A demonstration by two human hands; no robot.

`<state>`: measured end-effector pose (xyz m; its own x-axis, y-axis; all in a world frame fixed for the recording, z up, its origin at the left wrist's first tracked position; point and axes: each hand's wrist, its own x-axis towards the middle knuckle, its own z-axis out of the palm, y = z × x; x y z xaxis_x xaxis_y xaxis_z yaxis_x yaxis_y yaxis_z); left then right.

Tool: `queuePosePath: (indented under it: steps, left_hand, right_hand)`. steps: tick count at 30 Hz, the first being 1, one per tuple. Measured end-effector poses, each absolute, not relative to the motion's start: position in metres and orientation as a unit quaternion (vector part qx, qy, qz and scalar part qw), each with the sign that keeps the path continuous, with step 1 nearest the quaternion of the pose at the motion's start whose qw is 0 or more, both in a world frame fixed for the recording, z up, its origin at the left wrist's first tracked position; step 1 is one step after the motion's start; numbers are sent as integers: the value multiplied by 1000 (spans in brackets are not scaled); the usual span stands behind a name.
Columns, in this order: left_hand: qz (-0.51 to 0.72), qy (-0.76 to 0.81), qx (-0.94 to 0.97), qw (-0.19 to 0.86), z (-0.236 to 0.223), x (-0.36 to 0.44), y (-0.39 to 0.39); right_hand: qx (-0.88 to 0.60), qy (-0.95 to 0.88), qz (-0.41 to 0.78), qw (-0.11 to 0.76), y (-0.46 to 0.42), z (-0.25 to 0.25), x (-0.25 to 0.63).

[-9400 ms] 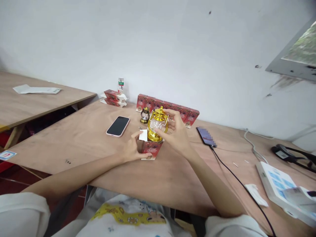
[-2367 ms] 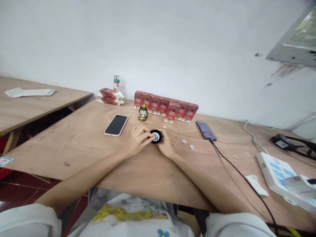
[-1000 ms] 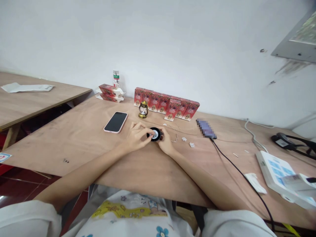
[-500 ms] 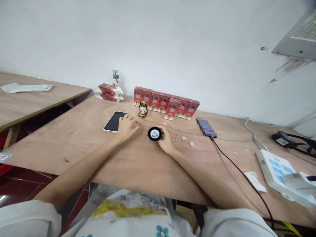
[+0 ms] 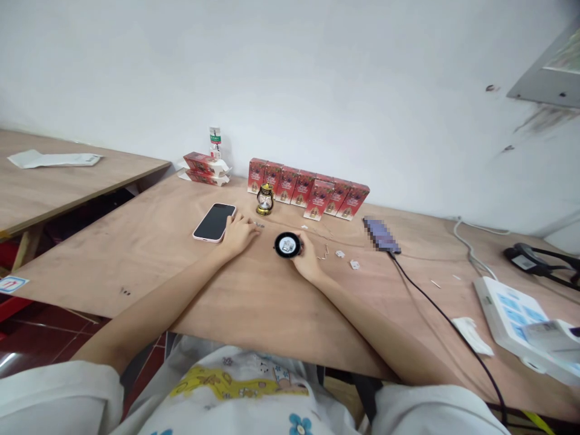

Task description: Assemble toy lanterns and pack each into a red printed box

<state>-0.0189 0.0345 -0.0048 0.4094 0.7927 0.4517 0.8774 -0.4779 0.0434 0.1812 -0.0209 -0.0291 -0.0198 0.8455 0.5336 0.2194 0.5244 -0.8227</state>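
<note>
seemingly mid-job: round piece (image 5: 287, 244) face-up in the right hand (image 5: 308, 258), small silvery pieces (image 5: 260, 225) at the left

step in hand, as judged: fitting work on the round piece's pale centre. next move probably calls for a fine fingertip pinch on one silvery piece, with the round piece kept level.

right hand: closed round the right side of the black rim, over the table (image 5: 254, 302).

left hand (image 5: 242, 234): loosely curled beside the pink-edged phone (image 5: 212, 222), fingertips at the silvery pieces; cannot tell whether any is gripped. hands well apart.
</note>
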Motion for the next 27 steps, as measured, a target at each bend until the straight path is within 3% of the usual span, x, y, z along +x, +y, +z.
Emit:
queuePosePath:
  steps: [9, 15, 20, 27]
  left_hand:
    - [-237, -482, -829, 155, -8, -15, 36]
    - [-480, -345, -793, 144, 13, -3, -6]
    - [-459, -257, -841, 124, 21, 10, -34]
    - [-411, -260, -867, 104, 17, 9, -30]
  right_hand:
    - [-408, -665, 263, 567, -22, -28, 182]
    - [-405, -663, 266, 570, -22, -26, 181]
    - [-401, -665, 275, 566, -24, -24, 180]
    - [-403, -667, 281, 559, -25, -24, 181]
